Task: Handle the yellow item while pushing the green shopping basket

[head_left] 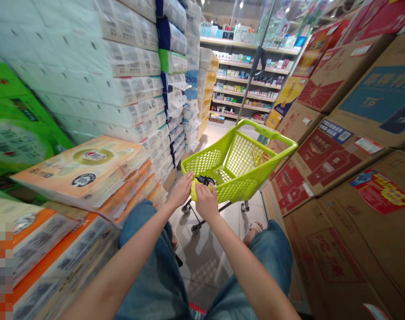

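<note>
A lime-green shopping cart (247,158) with a lattice basket stands in front of me on the floor. My left hand (182,190) has its fingers closed over the basket's near left corner. My right hand (207,202) is closed on a soft yellow cloth (193,192) at the near rim, just beside my left hand. A black, strap-like object (205,180) lies close to the fingers, partly covered by them; its kind is unclear. The cart's wheels (196,228) show below the basket.
Stacked tissue packs (132,58) rise on the left, with orange boxes (89,171) nearer me. Cardboard cartons (355,231) line the right side, close to the cart. Beyond it, shelves (249,69) of small goods stand past a narrow tiled aisle (219,266).
</note>
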